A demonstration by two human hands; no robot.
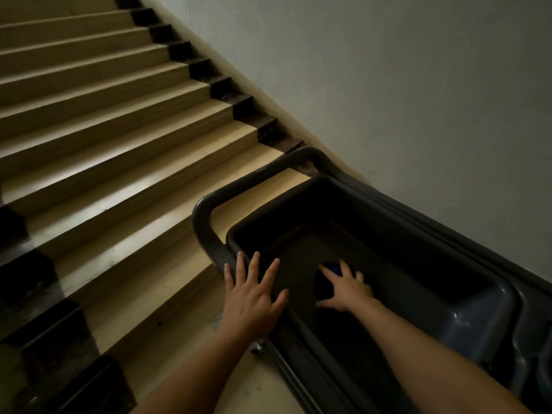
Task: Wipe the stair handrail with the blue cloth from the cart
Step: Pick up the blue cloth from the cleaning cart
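Note:
A dark grey cart (478, 309) stands at the foot of the stairs against the wall, its deep top tray in shadow. In the tray lies the blue cloth (324, 283), dark and crumpled. My right hand (348, 289) reaches down into the tray with fingers spread, lying over the cloth's right side; no closed grip shows. My left hand (254, 297) hovers open with spread fingers over the tray's near-left rim, by the cart's push handle (206, 222). No handrail is in view.
Beige stone stairs (119, 144) with dark side trim rise to the upper left. A plain pale wall (418, 85) runs along the right, behind the cart. A cart wheel (258, 349) shows on the floor below my left forearm.

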